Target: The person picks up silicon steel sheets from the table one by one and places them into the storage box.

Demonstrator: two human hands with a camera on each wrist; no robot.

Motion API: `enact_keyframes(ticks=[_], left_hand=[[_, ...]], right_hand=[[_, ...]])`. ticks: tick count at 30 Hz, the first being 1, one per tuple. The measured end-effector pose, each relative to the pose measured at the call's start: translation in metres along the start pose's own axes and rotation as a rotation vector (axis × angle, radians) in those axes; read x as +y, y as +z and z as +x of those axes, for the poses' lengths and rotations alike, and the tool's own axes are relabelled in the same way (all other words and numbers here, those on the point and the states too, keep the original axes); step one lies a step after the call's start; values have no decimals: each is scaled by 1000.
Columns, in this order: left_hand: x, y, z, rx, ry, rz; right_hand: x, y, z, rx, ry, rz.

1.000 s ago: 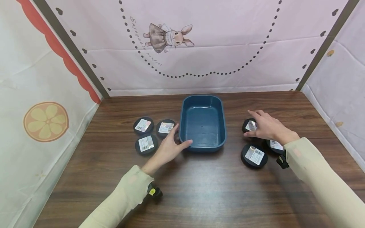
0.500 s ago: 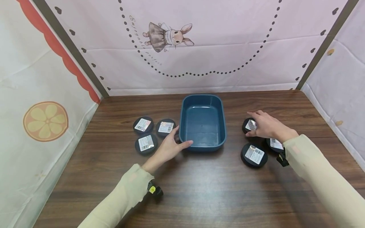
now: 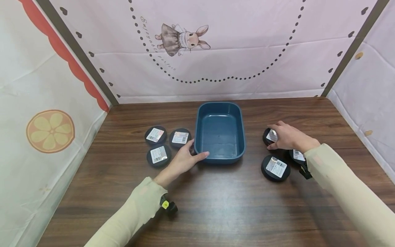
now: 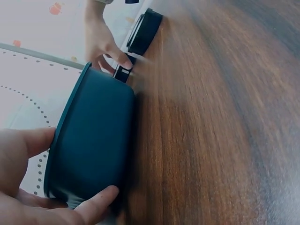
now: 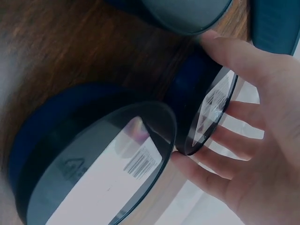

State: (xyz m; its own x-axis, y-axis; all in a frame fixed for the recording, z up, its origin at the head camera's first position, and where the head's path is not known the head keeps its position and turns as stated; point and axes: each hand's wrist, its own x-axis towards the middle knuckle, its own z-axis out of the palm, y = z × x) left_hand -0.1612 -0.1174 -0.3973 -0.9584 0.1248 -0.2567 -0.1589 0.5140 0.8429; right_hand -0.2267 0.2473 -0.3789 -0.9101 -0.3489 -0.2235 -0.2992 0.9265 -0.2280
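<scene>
A dark blue plastic bin (image 3: 220, 161) stands at the middle of the table. My left hand (image 3: 182, 160) touches its near left corner; in the left wrist view the spread fingers rest against the rim and wall of the bin (image 4: 96, 136). On the right, my right hand (image 3: 291, 138) grips a flat round black container (image 3: 271, 135) bearing a white barcode label. The right wrist view has thumb and fingers on opposite sides of that container (image 5: 213, 110). Two similar containers lie close by, one nearer me (image 3: 275, 168), the other (image 3: 298, 156) partly under the wrist.
Left of the bin lie three more round black containers, one at the back (image 3: 155, 135), one in front (image 3: 158, 156) and one beside the bin (image 3: 180, 138). The wooden table (image 3: 216, 206) meets printed cloth walls (image 3: 247, 65) at the back and sides.
My right thumb and fingers have drawn in around the far right container, from hovering spread over it to holding its edge. The left hand stays at the bin's corner.
</scene>
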Motion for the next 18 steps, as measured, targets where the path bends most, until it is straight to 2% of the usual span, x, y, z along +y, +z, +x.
enact_keyframes(ticks=[8, 18], left_hand=[[0, 1, -1, -5, -16, -11], [0, 2, -2, -10, 5, -20]], right_hand=[[-2, 0, 2, 3, -6, -25], [-4, 1, 5, 25, -17, -38]])
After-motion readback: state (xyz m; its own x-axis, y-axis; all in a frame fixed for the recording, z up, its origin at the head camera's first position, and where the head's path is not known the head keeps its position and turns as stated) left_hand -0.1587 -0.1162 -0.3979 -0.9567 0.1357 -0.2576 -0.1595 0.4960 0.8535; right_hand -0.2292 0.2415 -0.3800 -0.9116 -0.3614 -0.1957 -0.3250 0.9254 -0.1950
